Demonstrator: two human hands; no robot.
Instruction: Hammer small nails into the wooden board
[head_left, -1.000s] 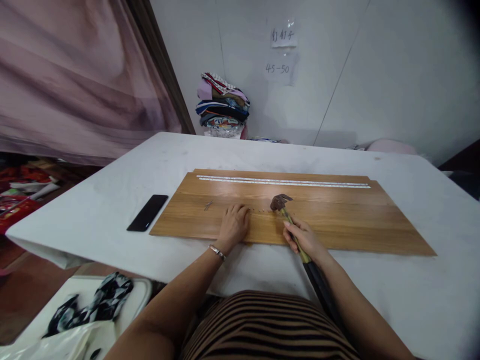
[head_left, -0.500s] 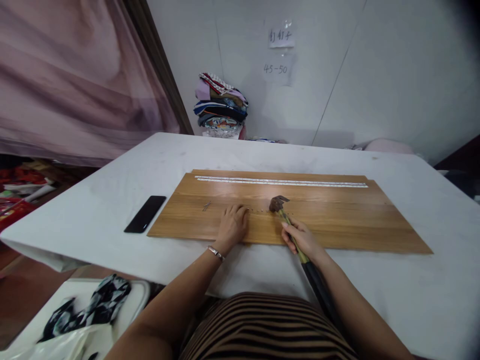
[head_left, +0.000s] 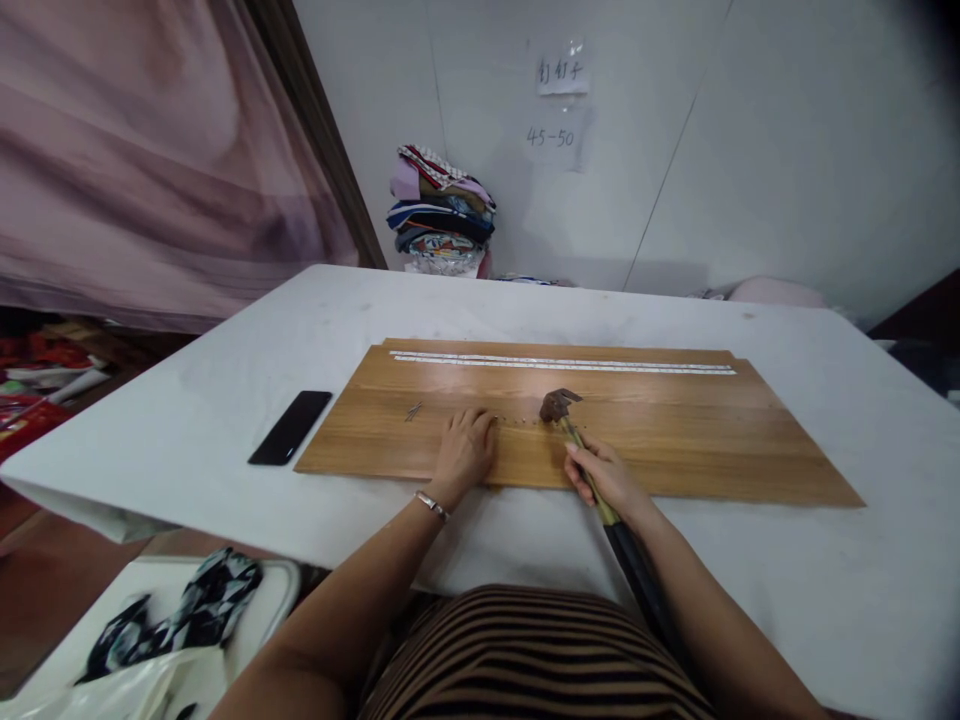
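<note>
Rust-brown claw hammer (head_left: 556, 406) with yellow-and-black handle has its head at the middle of the brown wooden board (head_left: 675, 430), by a row of small metal nails (head_left: 524, 421); the right hand (head_left: 611, 480) wraps its handle. The left hand (head_left: 466, 450) rests near the board's front edge, any pinch unclear.

Bench (head_left: 202, 370): broad and flat, with a white top; faint smudges mark the far part, and white material hangs below the edge at the near left corner.
Wooden board (head_left: 697, 430): brown-grained, lies flat across the middle of the bench, long side running left to right.
Far side of the board: a wooden edge (head_left: 555, 348) shows just beyond it, with ends set in from the board's own corners.
Phone (head_left: 291, 428): black, lies flat and slanted just beside the board's left end, not touching it.
</note>
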